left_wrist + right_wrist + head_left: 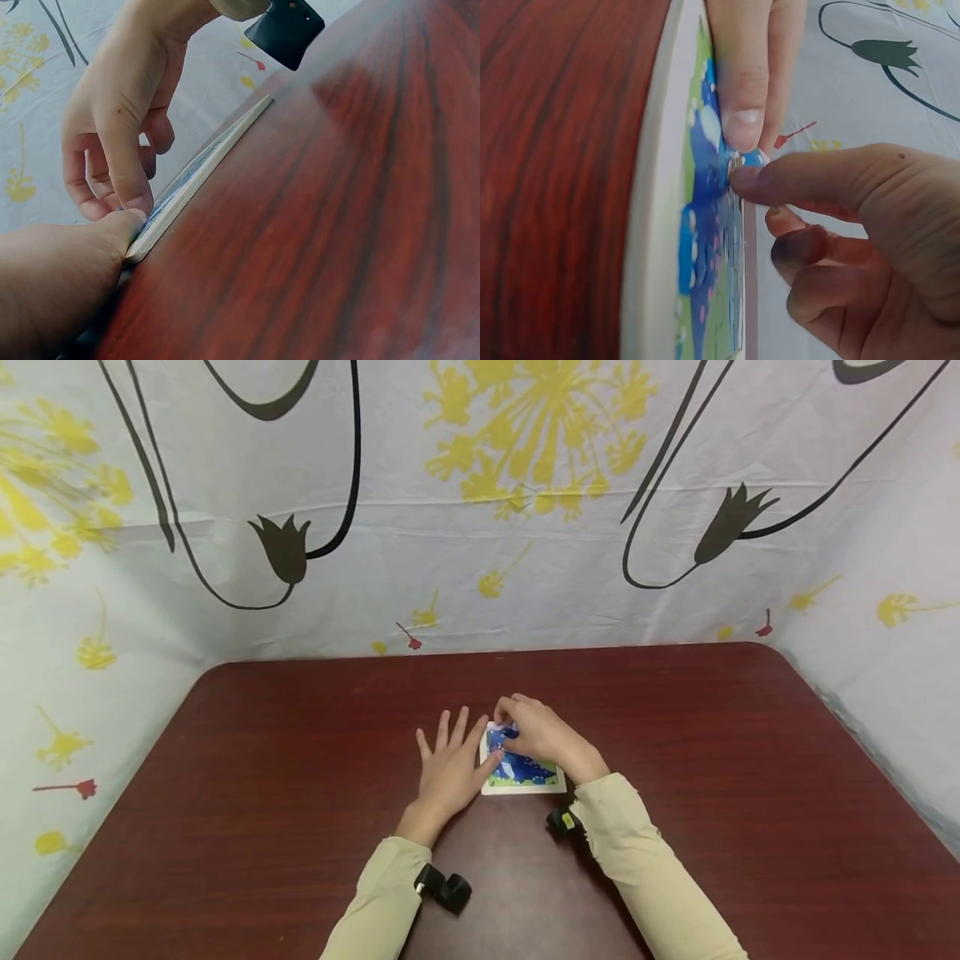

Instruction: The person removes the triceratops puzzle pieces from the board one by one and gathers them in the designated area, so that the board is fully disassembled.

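Observation:
A small jigsaw puzzle [517,768] with a white border and a blue creature on green lies flat on the table. My left hand [450,772] rests beside its left edge, fingers spread and fairly straight, the thumb [742,112] across the picture. Over the upper part of the puzzle, my right hand [543,732] has its fingers curled and its thumb tip on the pieces. In the right wrist view, a blue puzzle piece [754,157] stands slightly raised at that thumb tip and appears pinched there. The right index fingertip is partly hidden.
The dark red wooden table [300,777] spreads out around the puzzle. Behind it hangs a white cloth [390,560] with flower prints. Black wrist cameras [444,889] sit at both sleeves, low over the tabletop.

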Tool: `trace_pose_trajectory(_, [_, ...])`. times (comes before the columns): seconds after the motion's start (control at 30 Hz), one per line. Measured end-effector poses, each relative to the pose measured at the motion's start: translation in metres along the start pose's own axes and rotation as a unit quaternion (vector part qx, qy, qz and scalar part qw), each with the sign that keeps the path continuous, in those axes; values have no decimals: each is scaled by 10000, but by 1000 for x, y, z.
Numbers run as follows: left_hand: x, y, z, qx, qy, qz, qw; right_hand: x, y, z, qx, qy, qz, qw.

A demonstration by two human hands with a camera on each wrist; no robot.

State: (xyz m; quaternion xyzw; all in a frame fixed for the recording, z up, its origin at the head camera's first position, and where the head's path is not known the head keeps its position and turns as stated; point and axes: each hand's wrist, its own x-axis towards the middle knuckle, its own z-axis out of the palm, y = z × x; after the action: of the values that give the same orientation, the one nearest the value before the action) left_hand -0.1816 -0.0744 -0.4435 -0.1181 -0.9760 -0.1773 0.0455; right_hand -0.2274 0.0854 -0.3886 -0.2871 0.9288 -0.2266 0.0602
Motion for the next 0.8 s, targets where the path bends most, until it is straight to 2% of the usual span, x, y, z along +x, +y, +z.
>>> trace_pose_trajectory(0.13, [1, 0, 1, -34, 28, 44, 10000, -1, 0, -4, -179, 66, -10, 9998])
trace_pose_trajectory(0.3, [-1, 0, 3, -147, -2, 29, 9999, -7, 8, -15, -29, 257, -5, 9997])
trace_pose_trajectory(0.4, [-4, 1, 4, -229, -60, -14, 9997, -16, 20, -25, 46, 414, -4, 9991])
trace_pose_trajectory(0.6, [-5, 0, 2, -281, 112, 23, 9995, -39, 54, -42, 144, 707, 239, 9971])
trace_pose_trajectory(0.8, [-4, -1, 0, -261, 148, 85, 9995, -52, 78, -43, 489, 611, 577, 9953])
